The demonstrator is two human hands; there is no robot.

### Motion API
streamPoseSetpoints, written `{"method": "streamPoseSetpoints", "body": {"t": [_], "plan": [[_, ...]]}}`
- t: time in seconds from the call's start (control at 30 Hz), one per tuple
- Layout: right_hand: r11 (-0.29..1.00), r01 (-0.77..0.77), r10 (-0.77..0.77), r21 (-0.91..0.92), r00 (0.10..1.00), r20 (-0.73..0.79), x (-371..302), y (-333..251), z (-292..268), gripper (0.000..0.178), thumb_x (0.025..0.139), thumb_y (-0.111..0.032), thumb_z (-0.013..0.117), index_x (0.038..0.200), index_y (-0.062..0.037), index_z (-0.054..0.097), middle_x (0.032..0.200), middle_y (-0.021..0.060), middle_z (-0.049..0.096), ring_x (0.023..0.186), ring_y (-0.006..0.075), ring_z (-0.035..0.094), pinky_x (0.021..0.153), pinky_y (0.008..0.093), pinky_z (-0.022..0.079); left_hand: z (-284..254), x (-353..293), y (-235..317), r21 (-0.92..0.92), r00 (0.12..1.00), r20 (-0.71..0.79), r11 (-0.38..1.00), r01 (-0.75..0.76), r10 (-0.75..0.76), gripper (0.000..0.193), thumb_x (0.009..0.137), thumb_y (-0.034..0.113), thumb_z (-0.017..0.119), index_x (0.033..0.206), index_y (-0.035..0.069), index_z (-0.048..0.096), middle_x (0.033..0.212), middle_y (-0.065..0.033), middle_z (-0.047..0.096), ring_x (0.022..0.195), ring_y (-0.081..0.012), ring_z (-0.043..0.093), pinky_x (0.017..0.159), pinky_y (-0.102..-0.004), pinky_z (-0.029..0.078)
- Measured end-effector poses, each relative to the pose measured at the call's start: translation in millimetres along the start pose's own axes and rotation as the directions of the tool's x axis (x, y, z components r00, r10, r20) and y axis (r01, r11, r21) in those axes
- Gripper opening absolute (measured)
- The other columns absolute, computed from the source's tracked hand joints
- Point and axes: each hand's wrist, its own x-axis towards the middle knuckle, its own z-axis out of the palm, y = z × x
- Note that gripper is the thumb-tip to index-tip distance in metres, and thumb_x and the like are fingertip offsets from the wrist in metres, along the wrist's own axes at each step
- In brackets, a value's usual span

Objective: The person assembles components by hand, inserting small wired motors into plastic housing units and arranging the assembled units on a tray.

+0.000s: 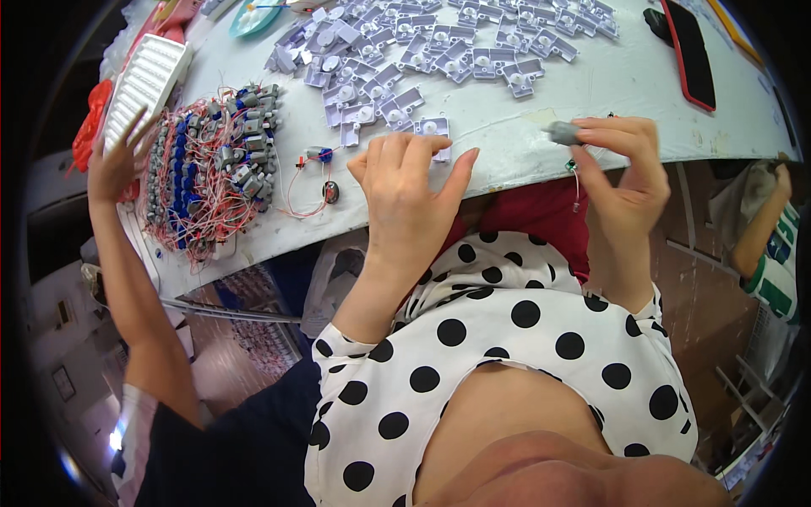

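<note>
My left hand (407, 182) rests at the table's front edge, fingers bent over a pale lavender plastic housing (433, 127) and thumb standing off to its right. Part of that housing shows past the fingertips. Raised over the edge to the right, my right hand (632, 173) pinches a small grey motor (563, 133) between thumb and fingers; it is slightly blurred. Thin wires and a small green circuit board (572, 166) dangle below the pinch. Left of my left hand lies a wired motor (319, 155) with a blue band, its red and white leads joined to a round dark part (330, 193).
Many similar housings (448, 38) spread across the far table. A big heap of wired motors (215, 169) lies left. Beside it, another person's hand (118, 165) reaches near a white ridged tray (148, 80). A red-edged phone (688, 55) lies far right; another person's arm (760, 224) shows beyond.
</note>
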Motion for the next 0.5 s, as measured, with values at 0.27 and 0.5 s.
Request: {"method": "streamPoseSetpoints", "body": {"t": [0.27, 0.5], "plan": [[0.997, 0.081, -0.081, -0.015, 0.997, 0.011, 12.0, 16.0, 16.5, 0.028, 0.072, 0.007, 0.079, 0.096, -0.0077, 0.075, 0.1, 0.0037, 0.076, 0.094, 0.0194, 0.062, 0.083, 0.0292, 0.047, -31.6, 31.2, -46.8, -0.131, 0.935, 0.327, 0.987, -0.095, 0.133, 0.063, 0.079, -0.003, 0.062, 0.139, 0.016, 0.059, 0.144, -0.0041, 0.06, 0.147, -0.0305, 0.038, 0.124, -0.0542, 0.01], [0.997, 0.045, -0.046, -0.057, 0.999, -0.006, 21.9, 24.1, -9.5, 0.023, 0.081, 0.009, 0.073, 0.101, -0.0026, 0.073, 0.107, 0.0098, 0.073, 0.102, 0.0202, 0.062, 0.093, 0.0317, 0.046, -21.4, 37.2, -45.1, -0.152, 0.84, 0.41, 0.935, -0.321, 0.355, 0.055, 0.082, 0.003, 0.068, 0.134, 0.019, 0.062, 0.125, -0.0045, 0.069, 0.134, -0.0297, 0.051, 0.124, -0.0592, 0.008]]}}
